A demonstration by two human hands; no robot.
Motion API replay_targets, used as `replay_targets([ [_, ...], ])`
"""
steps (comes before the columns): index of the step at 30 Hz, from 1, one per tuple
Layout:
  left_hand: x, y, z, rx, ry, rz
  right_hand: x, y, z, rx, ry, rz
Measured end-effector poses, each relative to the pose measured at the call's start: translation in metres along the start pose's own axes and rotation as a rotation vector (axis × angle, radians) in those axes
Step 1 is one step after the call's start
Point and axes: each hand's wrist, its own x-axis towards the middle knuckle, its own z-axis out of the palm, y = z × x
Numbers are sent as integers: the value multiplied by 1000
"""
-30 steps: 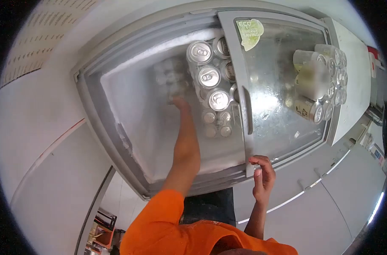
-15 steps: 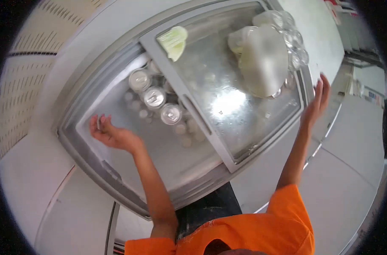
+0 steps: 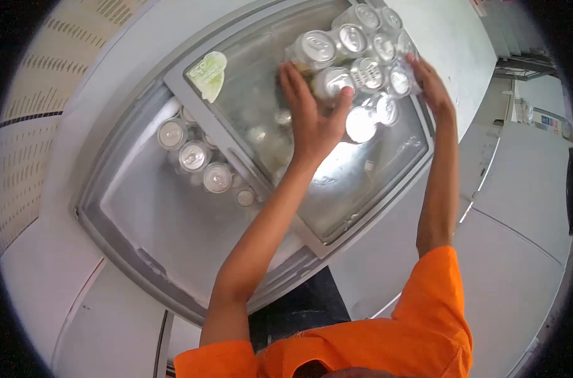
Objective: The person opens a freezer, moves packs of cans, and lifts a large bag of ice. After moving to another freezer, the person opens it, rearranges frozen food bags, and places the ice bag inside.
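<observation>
A pack of several cans (image 3: 368,72) in clear plastic wrap sits on the sliding glass lid (image 3: 255,94) of a chest freezer. My left hand (image 3: 313,123) rests against the pack's near left side, its fingers spread and its thumb apart. At the right side of the pack, my right hand (image 3: 431,88) lies along the wrap with its fingertips on it; its fingers look stretched out. Single cans (image 3: 194,155) stand inside the uncovered left part of the freezer, away from both hands.
The freezer's grey rim (image 3: 97,233) curves round the opening. A green and white sticker (image 3: 209,75) is on the lid. A white surface (image 3: 453,47) lies beyond the pack. Slotted panels (image 3: 47,82) stand at the left, white cabinet fronts (image 3: 507,201) at the right.
My left hand has moved right, from over the freezer opening to the pack. My right hand has moved up and left onto the pack's side. The view has shifted slightly.
</observation>
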Motion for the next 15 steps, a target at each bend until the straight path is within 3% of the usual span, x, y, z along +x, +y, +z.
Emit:
replay_targets([
  [1,1,4,-2,-2,1,3,-24,-7,7,0,29,86],
  [3,-1,7,-14,-137,2,-107,-26,49,-1,179,-71,77],
  [5,-9,8,-27,-138,-35,-135,-55,57,10,217,68,169],
  [7,-19,9,-31,-86,-31,-101,-56,90,3,403,-79,145],
  [8,-23,16,-35,-257,-38,-137,-66,82,11,434,-106,124],
  [12,-46,24,-48,-284,-46,-157,-101,70,13,421,-198,75],
  [15,-73,39,-62,-69,-53,-300,-126,84,14,468,-255,36],
])
